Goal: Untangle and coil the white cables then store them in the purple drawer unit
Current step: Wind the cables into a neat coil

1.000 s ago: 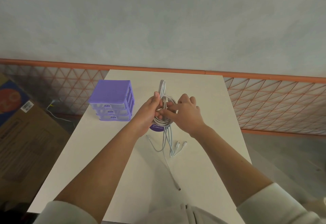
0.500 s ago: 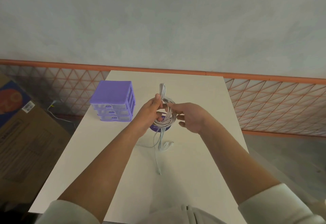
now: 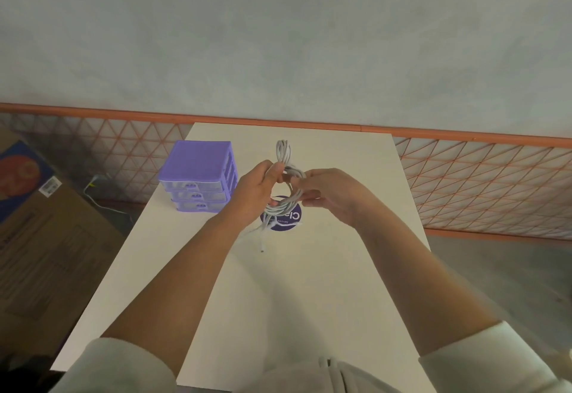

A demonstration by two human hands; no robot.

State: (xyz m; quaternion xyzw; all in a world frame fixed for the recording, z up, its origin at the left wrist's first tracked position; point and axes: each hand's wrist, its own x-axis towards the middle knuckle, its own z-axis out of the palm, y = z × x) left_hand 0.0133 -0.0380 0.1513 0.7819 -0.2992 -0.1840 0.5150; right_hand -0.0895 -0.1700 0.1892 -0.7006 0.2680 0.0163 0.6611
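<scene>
Holding the white cables point(image 3: 284, 196) above the middle of the table point(image 3: 309, 300), we have our left hand point(image 3: 255, 190) closed on the bundle where a tight bunch of loops stands up above the fingers point(image 3: 272, 173). Our right hand point(image 3: 328, 194) pinches the coil's right side, its fingers curled on the strands. The coil hangs roughly upright between both hands, short loose ends trailing down over a purple sticker point(image 3: 283, 218). The purple drawer unit point(image 3: 198, 176) sits to the left of the coil, all three drawers looking closed. Our left hand is nearer it, so we judge the right should keep the coil while the left opens a drawer.
</scene>
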